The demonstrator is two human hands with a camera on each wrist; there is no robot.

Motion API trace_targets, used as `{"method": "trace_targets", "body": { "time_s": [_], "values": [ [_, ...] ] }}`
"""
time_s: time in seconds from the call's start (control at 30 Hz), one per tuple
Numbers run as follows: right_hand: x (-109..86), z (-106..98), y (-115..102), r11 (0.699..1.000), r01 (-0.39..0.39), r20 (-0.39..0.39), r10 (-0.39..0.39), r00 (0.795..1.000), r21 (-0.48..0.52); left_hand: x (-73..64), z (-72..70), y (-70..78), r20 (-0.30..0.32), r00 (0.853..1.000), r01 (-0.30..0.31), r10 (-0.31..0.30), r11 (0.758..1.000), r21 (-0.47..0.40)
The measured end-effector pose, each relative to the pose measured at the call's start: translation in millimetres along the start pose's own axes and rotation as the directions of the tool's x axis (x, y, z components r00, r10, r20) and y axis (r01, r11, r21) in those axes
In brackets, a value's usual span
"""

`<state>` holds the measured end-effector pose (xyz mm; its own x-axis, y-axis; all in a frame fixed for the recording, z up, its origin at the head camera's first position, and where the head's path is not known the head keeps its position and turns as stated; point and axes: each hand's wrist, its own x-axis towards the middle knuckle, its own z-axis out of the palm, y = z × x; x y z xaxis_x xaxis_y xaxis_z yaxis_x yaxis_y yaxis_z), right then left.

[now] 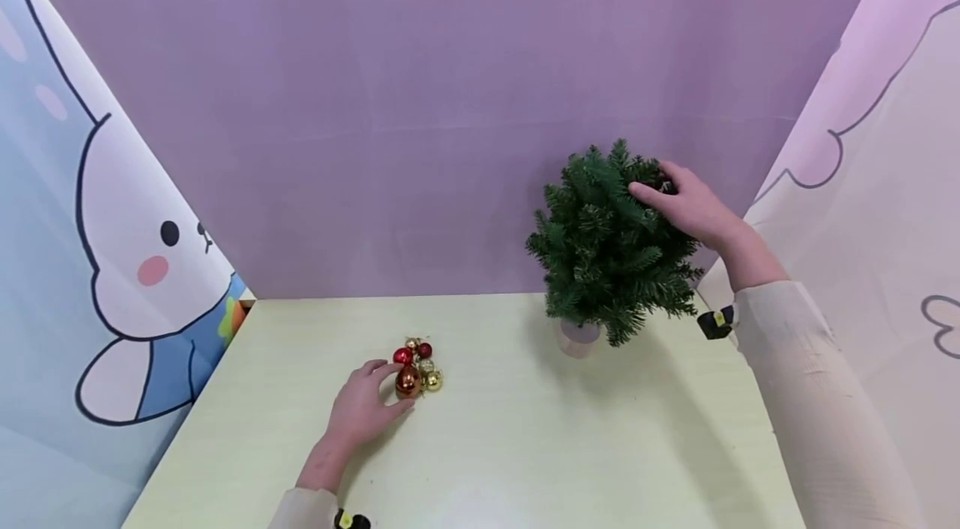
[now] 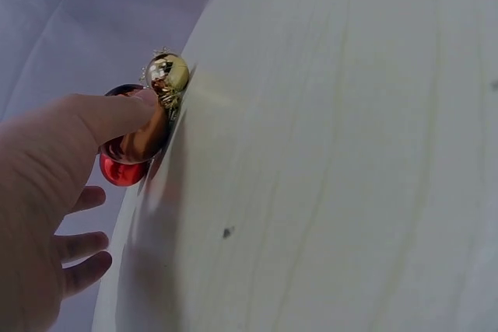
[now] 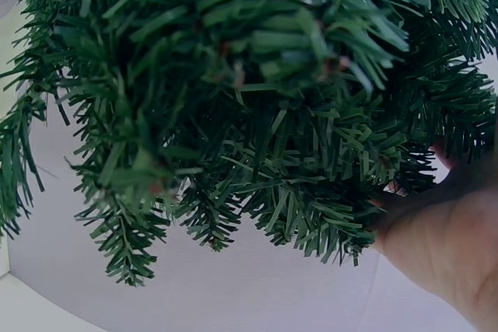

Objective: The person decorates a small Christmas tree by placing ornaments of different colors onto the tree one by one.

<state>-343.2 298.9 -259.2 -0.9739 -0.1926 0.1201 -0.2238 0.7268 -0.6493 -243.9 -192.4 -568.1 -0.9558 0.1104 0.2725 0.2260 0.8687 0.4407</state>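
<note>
My left hand (image 1: 362,411) is at a small cluster of baubles on the table, its thumb and index finger pinching a copper-brown bauble (image 1: 408,381). A red bauble (image 1: 402,356), a dark red bauble (image 1: 425,350) and a gold bauble (image 1: 432,381) lie close around it. In the left wrist view, a digit crosses the brown bauble (image 2: 140,141) while the other fingers stay off it. A small artificial Christmas tree (image 1: 607,246) stands at the right on a pale base (image 1: 577,337). My right hand (image 1: 693,208) grips its upper right branches; foliage hides some fingertips.
The pale table (image 1: 487,446) meets a purple backdrop (image 1: 412,137) at its far edge. A cartoon-printed sheet (image 1: 150,262) borders the left side, and another printed sheet (image 1: 885,221) borders the right.
</note>
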Motion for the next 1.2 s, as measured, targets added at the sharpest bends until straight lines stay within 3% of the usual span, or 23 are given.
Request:
{"method": "trace_targets", "body": {
  "time_s": [0.13, 0.33, 0.5, 0.83, 1.2],
  "values": [
    [-0.2, -0.8, -2.1, 1.0, -0.005, 0.006, 0.005, 1.0, -0.006, 2.9, 0.1, 0.6, -0.011, 0.999, -0.045, 0.046, 0.997, 0.058],
    [-1.2, -0.4, -2.1, 1.0, -0.013, 0.011, 0.013, 1.0, -0.003, 5.1, -2.9, 2.4, 0.02, 0.993, -0.121, 0.119, 0.983, 0.135],
    [-1.4, -0.3, -2.9, 1.0, -0.011, 0.006, 0.011, 1.0, -0.002, 5.0, -2.9, 0.9, 0.035, 0.992, -0.128, 0.124, 0.975, 0.183],
    [-0.7, -0.5, -3.0, 1.0, -0.007, 0.004, 0.007, 1.0, -0.014, -0.2, -10.7, 0.5, 0.016, 0.996, -0.088, 0.087, 0.986, 0.144],
    [-1.1, -0.6, -1.7, 1.0, -0.006, 0.006, 0.006, 1.0, -0.01, -1.5, -37.2, 13.3, -0.043, 0.99, -0.132, 0.137, 0.986, 0.101]
  ]
}}
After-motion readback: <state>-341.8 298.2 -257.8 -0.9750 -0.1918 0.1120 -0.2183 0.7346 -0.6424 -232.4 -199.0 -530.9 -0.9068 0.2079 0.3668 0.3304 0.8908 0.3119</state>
